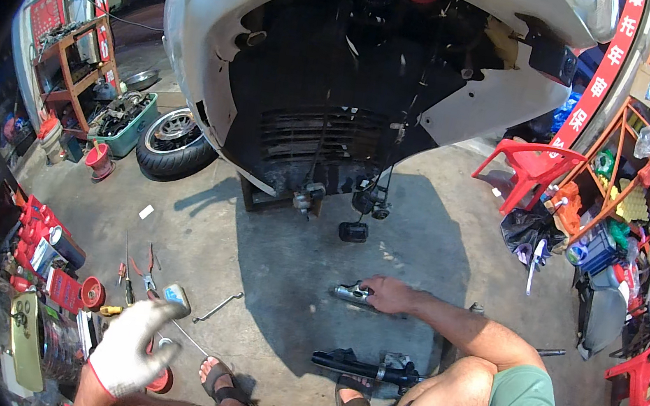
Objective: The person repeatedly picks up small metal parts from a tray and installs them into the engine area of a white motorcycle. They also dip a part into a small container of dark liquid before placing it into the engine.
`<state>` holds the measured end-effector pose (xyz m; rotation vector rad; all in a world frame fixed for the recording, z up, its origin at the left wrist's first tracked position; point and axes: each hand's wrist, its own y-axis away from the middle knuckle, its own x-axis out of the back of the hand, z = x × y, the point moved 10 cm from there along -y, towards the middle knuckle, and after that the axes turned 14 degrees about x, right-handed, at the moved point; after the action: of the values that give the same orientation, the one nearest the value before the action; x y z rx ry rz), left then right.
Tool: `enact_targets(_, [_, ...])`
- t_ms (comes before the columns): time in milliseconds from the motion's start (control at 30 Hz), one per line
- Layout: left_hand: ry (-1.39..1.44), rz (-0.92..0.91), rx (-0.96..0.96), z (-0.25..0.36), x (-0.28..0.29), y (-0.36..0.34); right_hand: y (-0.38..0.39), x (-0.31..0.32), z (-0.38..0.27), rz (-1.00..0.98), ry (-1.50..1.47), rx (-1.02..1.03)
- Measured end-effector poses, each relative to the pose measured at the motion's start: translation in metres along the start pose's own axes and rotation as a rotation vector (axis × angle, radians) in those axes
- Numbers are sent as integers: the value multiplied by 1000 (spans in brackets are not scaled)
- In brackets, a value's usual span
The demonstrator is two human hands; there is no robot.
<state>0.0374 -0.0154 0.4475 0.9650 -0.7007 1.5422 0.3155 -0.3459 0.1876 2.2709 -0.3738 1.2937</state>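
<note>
My left hand [128,348], in a white work glove, is at the lower left with fingers stretched forward and thumb apart. Its fingertips are close to a small container with a blue label [177,297]; whether they touch cannot be made out. Bare, my right hand [390,295] reaches across the floor, its fingers closed on a silver cylindrical metal part [349,293] lying there. Nearer my right foot lies a black tubular part with a metal band [368,369]. A thin metal rod [193,340] and a silver wrench [218,308] lie by the glove.
A white vehicle body [206,45] looms ahead, with a black part [353,231] hanging beneath it. At left are red-handled pliers [145,273], a wheel [176,140] and a green tub [135,126]. Red plastic chairs [527,169] and loaded shelves [627,154] stand at right.
</note>
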Motion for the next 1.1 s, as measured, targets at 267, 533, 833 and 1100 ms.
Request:
enact_targets(267, [-165,-413,-330,123,-53,31,-17,9,9,114,43,86])
enact_targets(533, [-181,-499,-405,95,-91,23,-4,221,-48,757,410,-11])
enact_targets(833, [-179,-454,-499,109,-80,4,-48,377,-126,985,580,-210])
enact_targets(1100, [-138,-484,-559,105,-87,7,-59,440,-155,1189,832,-48])
